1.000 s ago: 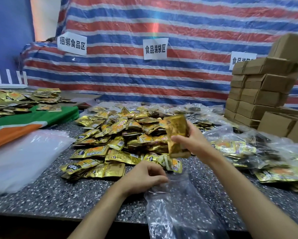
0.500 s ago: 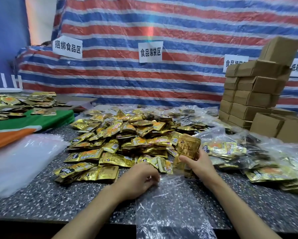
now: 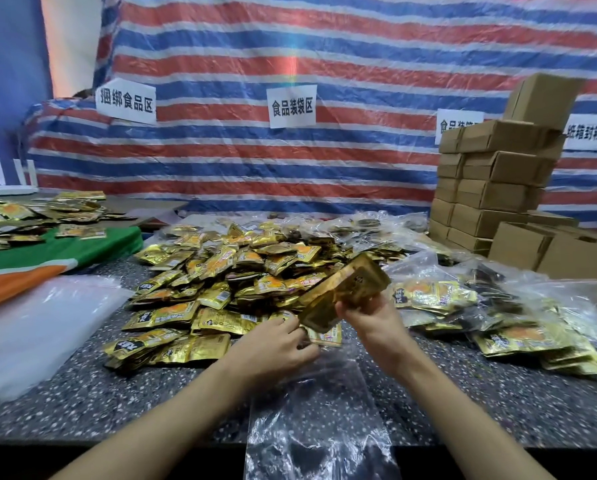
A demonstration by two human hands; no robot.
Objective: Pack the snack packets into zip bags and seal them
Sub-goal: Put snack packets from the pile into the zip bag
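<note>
Gold foil snack packets (image 3: 345, 292), gathered in a small stack, are gripped in the right hand (image 3: 373, 322), with fingers and thumb curled round them. The stack is tilted: its high end points up and away from the hands, and its low end dips toward the left hand (image 3: 276, 344). The left hand's fingers are curled and pinch the top edge of a clear zip bag (image 3: 318, 427), just beside the low end of the stack. The bag lies flat on the dark speckled surface (image 3: 117, 403) between the two forearms, and its bottom hangs over the near edge toward the person.

Just beyond both hands lies a loose pile of packets (image 3: 228, 278). Out past the right hand are filled bags (image 3: 463, 299) in a heap, with more gold packets showing through the plastic. Farther off on that side stand stacked cardboard boxes (image 3: 498, 181). Well to the outside of the left hand lies a sheaf of clear plastic (image 3: 30, 327), and beyond it a green and orange cloth (image 3: 48, 251) carries more packets. A red, white and blue striped tarp (image 3: 359, 57) hangs behind everything, with white paper signs (image 3: 292, 105) fixed to it.
</note>
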